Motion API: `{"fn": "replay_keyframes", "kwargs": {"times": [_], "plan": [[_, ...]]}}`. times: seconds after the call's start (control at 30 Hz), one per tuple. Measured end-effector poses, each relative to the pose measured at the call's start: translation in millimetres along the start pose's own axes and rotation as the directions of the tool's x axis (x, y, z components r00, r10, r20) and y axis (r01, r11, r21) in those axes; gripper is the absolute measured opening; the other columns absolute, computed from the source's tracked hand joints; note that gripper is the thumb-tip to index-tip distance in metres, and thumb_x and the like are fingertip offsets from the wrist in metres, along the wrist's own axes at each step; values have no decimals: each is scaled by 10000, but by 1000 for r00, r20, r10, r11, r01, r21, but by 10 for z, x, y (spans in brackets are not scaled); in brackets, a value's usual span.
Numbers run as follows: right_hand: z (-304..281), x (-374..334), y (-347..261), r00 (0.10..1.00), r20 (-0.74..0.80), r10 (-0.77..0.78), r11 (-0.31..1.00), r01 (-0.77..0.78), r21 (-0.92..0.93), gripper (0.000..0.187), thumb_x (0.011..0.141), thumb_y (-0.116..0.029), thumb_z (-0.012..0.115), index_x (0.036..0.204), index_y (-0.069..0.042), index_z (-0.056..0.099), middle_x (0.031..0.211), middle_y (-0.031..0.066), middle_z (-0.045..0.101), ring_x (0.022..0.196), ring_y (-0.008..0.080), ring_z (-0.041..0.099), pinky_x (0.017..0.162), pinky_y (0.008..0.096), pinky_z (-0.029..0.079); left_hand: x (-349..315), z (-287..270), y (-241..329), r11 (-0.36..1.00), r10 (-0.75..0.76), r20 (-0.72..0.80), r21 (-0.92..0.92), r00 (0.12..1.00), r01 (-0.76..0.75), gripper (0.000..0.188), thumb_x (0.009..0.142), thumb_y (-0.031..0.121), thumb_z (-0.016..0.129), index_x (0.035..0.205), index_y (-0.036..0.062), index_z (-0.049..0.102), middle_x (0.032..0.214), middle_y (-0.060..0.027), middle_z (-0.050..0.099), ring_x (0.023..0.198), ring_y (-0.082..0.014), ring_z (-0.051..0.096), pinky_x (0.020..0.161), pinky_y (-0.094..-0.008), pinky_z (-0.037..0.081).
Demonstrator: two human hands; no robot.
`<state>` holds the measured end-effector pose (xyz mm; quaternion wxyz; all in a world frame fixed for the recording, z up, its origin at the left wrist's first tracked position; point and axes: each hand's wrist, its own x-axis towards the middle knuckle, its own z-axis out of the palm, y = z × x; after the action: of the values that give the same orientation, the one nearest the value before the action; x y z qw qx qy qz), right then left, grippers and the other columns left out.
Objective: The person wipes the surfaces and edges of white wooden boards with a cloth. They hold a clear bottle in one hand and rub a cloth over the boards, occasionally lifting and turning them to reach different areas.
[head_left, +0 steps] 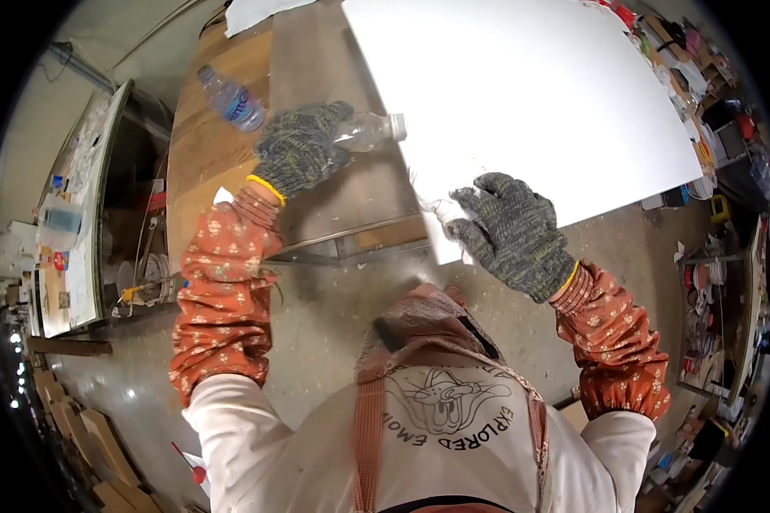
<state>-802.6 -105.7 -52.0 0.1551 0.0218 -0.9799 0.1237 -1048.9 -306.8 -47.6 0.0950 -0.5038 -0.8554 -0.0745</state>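
Observation:
My left hand point(304, 147), in a dark grey knitted glove with a yellow cuff edge, is wrapped round a clear plastic bottle point(364, 132). The bottle lies sideways in the grip, its white cap pointing right over the edge of a large white board point(530, 94). At the board's near left corner, my right hand point(518, 235), gloved the same way, is curled over a crumpled whitish cloth point(439, 209). Parts of this cloth show beside the thumb; the rest is hidden under the glove. Another clear bottle with a blue label point(233, 103) lies on the wooden table point(205, 162) beyond my left hand.
A side bench point(81, 214) with clutter stands on the left, with cardboard pieces point(103, 445) on the floor below it. Shelves point(714, 299) of mixed items line the right. More clutter borders the board's far right side. Concrete floor point(334, 308) shows between me and the table.

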Motion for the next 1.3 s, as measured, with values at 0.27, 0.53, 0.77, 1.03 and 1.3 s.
{"fn": "replay_keyframes", "kwargs": {"times": [0.27, 0.53, 0.77, 1.03, 1.3], "plan": [[367, 1233, 616, 958, 198, 207, 901, -266, 344, 370, 978, -264, 414, 1258, -36, 497, 1187, 132, 587, 1021, 208, 595, 862, 321, 488, -262, 641, 358, 873, -200, -421, -487, 885, -34, 291, 819, 307, 617, 1088, 198, 641, 936, -57, 660, 881, -269, 629, 738, -411, 501], [141, 864, 95, 923, 108, -370, 871, 386, -304, 334, 961, -286, 476, 1080, 1, 598, 1019, 197, 618, 906, 368, 602, 765, 452, 513, -1108, 543, 357, 506, -566, -13, -795, 824, 335, 601, 579, 298, 783, 1126, 134, 597, 1000, -136, 641, 946, -345, 604, 809, -445, 477], [289, 2060, 812, 924, 102, -369, 747, 360, -558, 402, 950, -354, 525, 1182, -26, 549, 1159, 129, 604, 1014, 305, 594, 859, 384, 500, -627, 901, 97, 447, -666, -162, -868, 728, 215, 688, 544, 269, 793, 1171, 89, 574, 1090, -147, 623, 1024, -342, 588, 878, -422, 463], [365, 1555, 727, 821, -128, -556, 801, 488, -347, 294, 957, -251, 506, 1084, 4, 579, 981, 188, 603, 872, 380, 601, 721, 464, 527, -637, 945, -48, 317, -702, -131, -938, 700, 142, 735, 576, 267, 793, 1250, 101, 549, 1174, -143, 604, 1103, -331, 565, 950, -402, 438], [203, 1211, 402, 894, 36, -447, 741, 392, -545, 296, 955, -246, 512, 1101, 5, 570, 993, 188, 602, 876, 374, 603, 726, 463, 527, -533, 1263, -26, 250, -737, -148, -966, 660, 63, 834, 582, 324, 809, 1313, 78, 494, 1258, -157, 553, 1157, -325, 530, 993, -408, 410]]}}
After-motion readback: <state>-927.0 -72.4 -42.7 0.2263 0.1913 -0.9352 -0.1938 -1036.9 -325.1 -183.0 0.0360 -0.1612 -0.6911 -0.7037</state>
